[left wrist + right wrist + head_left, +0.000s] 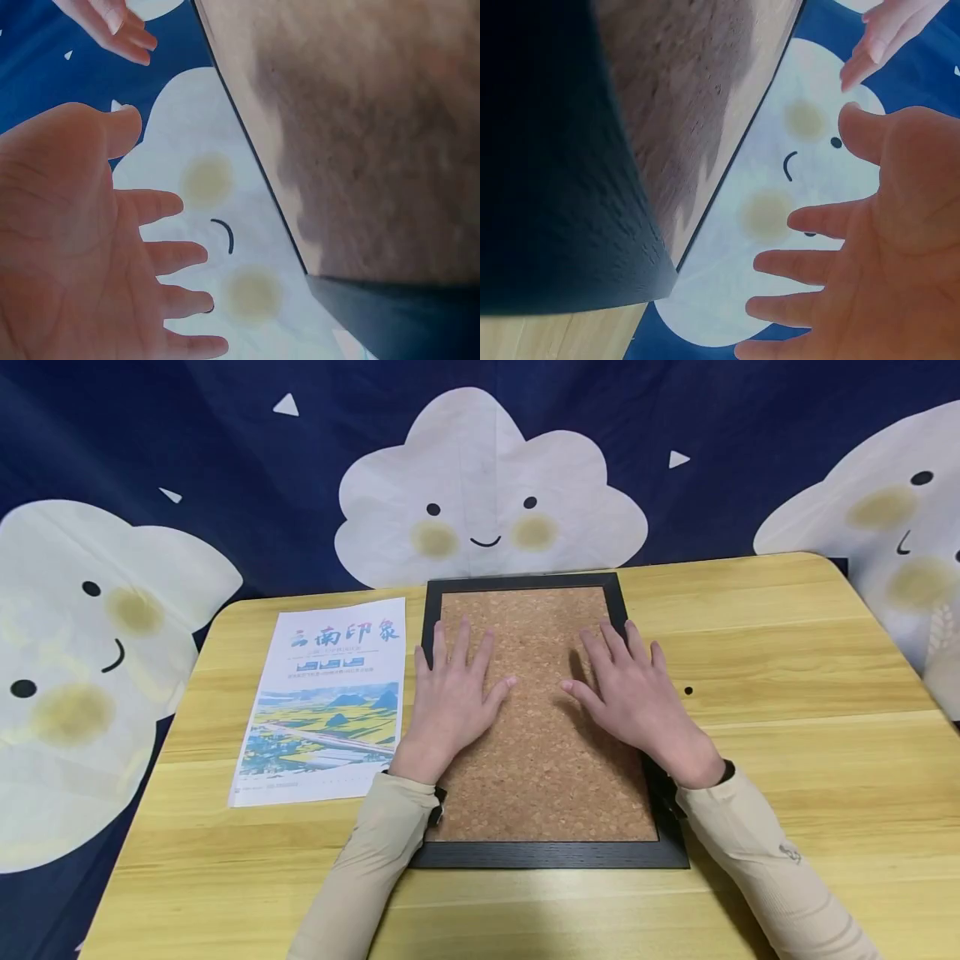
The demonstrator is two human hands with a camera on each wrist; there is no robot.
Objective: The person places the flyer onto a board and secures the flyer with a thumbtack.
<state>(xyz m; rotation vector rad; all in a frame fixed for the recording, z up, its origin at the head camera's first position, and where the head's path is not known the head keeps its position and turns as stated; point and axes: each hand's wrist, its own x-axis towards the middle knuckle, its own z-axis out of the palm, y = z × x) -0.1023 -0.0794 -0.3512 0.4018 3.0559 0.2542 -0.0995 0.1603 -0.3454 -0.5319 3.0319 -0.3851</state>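
Yellow wooden desk (787, 635) carries our black-framed rectangular cork board (543, 760); left hand (450, 697) and right hand (637, 697) rest flat on it, fingers straight, colourful printed paper sheet (322, 702) at 9 o'clock.

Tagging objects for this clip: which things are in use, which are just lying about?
In use:
left hand, flat over the cork
right hand, flat over the cork
cork board in black frame

Lying about:
printed sheet, left of frame
wooden table
cloud backdrop

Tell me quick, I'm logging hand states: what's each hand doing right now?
Left hand: open, fingers spread flat over the cork board, holding nothing.
Right hand: open, flat over the same board, holding nothing.
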